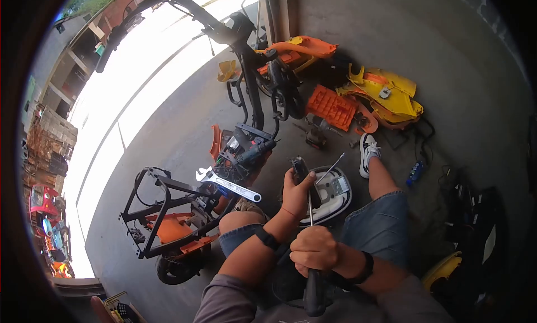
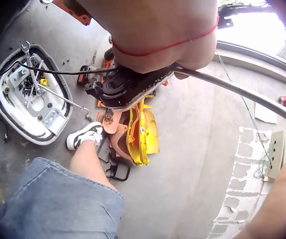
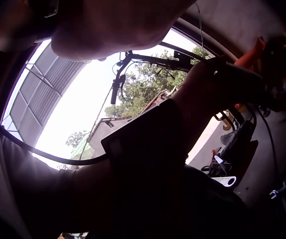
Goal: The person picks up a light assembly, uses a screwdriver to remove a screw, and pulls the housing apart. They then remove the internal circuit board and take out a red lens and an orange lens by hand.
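My left hand (image 1: 296,194) holds up a dark part (image 1: 300,167). In the left wrist view this part (image 2: 125,89) shows a black round recess and a pale rough edge, with the hand covering its top. A thin shaft (image 1: 310,211) runs from beside the left hand down to my right hand (image 1: 315,247), which is a fist around it. Below that fist sticks out a thick black handle-like end (image 1: 315,295). A white oval shell (image 2: 13,117) lies on the floor beneath, with wrenches and small fasteners in it. The right wrist view is mostly dark.
A large adjustable wrench (image 1: 229,186) rests across the black vehicle frame (image 1: 162,211) at left. A power drill (image 1: 257,152) lies higher on that frame. Yellow panels (image 1: 386,93) and an orange grid panel (image 1: 331,107) lie ahead. A cordless tool (image 1: 314,135) is on the floor.
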Demonstrator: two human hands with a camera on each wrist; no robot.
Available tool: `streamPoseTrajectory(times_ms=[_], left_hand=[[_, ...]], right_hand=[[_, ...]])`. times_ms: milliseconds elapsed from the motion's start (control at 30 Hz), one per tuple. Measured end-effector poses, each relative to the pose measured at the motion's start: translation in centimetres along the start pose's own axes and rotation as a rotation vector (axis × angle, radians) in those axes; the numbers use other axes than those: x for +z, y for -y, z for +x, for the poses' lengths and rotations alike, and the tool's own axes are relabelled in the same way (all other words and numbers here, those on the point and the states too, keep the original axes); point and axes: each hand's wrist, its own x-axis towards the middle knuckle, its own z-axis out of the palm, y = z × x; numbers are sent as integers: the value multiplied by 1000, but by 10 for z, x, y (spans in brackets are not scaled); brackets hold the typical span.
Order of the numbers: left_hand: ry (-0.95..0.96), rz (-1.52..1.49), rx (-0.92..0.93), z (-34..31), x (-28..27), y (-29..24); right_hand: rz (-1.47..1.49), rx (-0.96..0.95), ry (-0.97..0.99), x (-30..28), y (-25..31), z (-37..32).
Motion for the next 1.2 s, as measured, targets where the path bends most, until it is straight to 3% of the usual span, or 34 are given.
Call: streamPoseTrajectory(times_ms=[467, 633, 733, 1000, 1067, 1200], left_hand=[[34, -3, -70, -2, 2, -15], [231, -47, -76, -7, 2, -17], [259, -214, -176, -15, 3, -20], [241, -196, -230, -18, 1, -21], [206, -266, -200, -12, 0, -20], [230, -64, -177, -9, 3, -7]], right_hand=[[26, 15, 24, 3, 0, 4], [315, 324, -437, -72, -22, 26], [834, 542, -660, -115, -50, 18], [787, 548, -825, -115, -55, -7], [614, 445, -783, -100, -44, -3], [220, 215, -395, -63, -11, 13]])
